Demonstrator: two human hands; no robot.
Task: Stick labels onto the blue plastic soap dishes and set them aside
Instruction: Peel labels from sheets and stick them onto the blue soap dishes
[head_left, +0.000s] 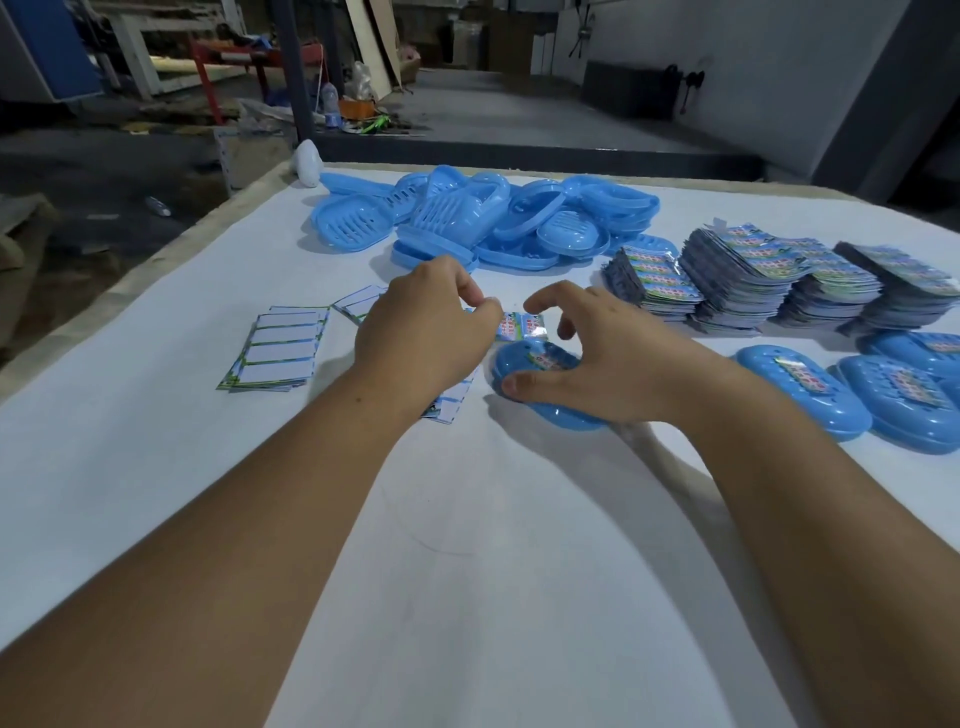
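My right hand (587, 364) rests on a blue soap dish (540, 384) lying on the white table (467, 519) in front of me. My thumb presses against its near left end, my palm lies over its right part, and my fingers (550, 301) arch above it, spread apart and touching nothing. A colourful label is already on the top of this dish, partly hidden under my hand.

My left hand (421, 332) is just to the left, its fingertips curled together and pinching the edge of a label sheet (522, 326) that lies on the table right behind the dish (I cannot tell how much of the sheet is lifted).

Under my left wrist and further left lie spent backing sheets (275, 348), white panels with green edges, in a loose fan. At the far side of the table sits a heap of unlabelled soap dishes (478, 218). To the right of that heap stand several stacks of label sheets (753, 280), side by side. On the near right, well apart from the heap, lie finished dishes (810, 395) with labels on top, touching one another.
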